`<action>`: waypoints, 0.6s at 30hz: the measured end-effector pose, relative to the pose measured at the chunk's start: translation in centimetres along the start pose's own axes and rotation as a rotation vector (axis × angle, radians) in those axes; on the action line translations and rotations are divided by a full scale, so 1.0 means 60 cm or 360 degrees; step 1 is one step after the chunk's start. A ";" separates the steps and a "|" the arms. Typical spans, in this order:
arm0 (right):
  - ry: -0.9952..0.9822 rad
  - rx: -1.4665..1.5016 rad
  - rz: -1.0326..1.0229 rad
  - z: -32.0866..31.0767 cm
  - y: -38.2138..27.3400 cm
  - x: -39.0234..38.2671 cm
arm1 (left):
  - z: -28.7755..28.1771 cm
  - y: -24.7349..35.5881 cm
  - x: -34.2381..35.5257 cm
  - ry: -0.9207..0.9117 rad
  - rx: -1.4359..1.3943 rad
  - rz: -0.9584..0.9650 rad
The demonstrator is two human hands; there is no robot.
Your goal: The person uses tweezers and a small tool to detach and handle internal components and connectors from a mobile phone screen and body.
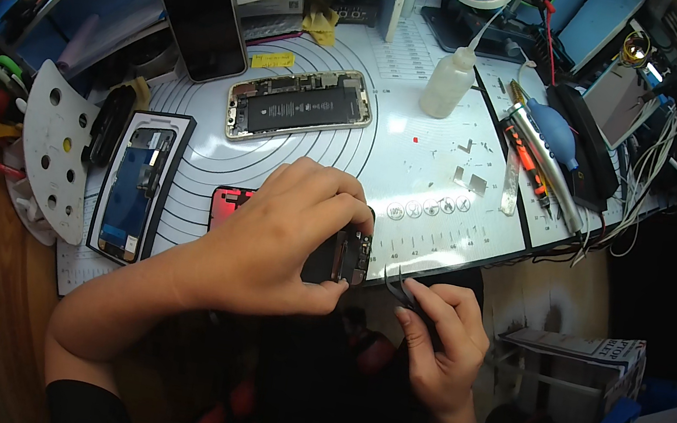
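My left hand (pixel 290 235) is closed over a dark phone screen assembly (pixel 356 254) at the front edge of the bench mat. A red area shows at its left end, and small metal parts line its right end; the hand hides most of the middle. My right hand (pixel 451 340) pinches a pair of dark tweezers (pixel 399 287), whose two tips stand apart just right of the assembly, not touching it. Beyond my left hand lies an opened phone (pixel 302 107) with its black battery and boards exposed.
A box tray (pixel 172 185) at left holds another phone screen assembly (pixel 134 179). A dark phone (pixel 203 19) leans at the back. A squeeze bottle (pixel 449 83), an orange screwdriver (pixel 526 163) and a blue air blower (pixel 553 132) stand or lie to the right, near small metal pieces (pixel 477 184) and cables.
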State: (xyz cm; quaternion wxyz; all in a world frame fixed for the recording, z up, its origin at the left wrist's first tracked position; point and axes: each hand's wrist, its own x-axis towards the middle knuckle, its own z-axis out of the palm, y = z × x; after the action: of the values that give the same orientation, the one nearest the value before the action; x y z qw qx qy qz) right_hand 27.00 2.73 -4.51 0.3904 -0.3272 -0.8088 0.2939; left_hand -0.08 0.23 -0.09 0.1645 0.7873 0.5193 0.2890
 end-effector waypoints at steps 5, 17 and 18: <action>0.0042 -0.0026 -0.0157 -0.004 -0.006 0.013 | 0.000 0.003 0.000 0.0026 0.0019 0.0029; 0.0674 0.0527 -0.0623 -0.054 -0.047 -0.012 | -0.006 0.007 0.001 -0.0009 -0.0007 0.0017; 0.0805 0.0544 -0.0738 -0.061 -0.055 -0.010 | -0.006 0.007 0.001 -0.0013 -0.0007 0.0014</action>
State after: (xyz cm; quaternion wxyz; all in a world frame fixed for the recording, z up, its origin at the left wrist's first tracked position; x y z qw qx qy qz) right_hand 29.32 1.08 -0.42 0.6827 -0.1280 -0.6787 0.2386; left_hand 0.02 0.11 0.45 0.1672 0.7903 0.5145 0.2875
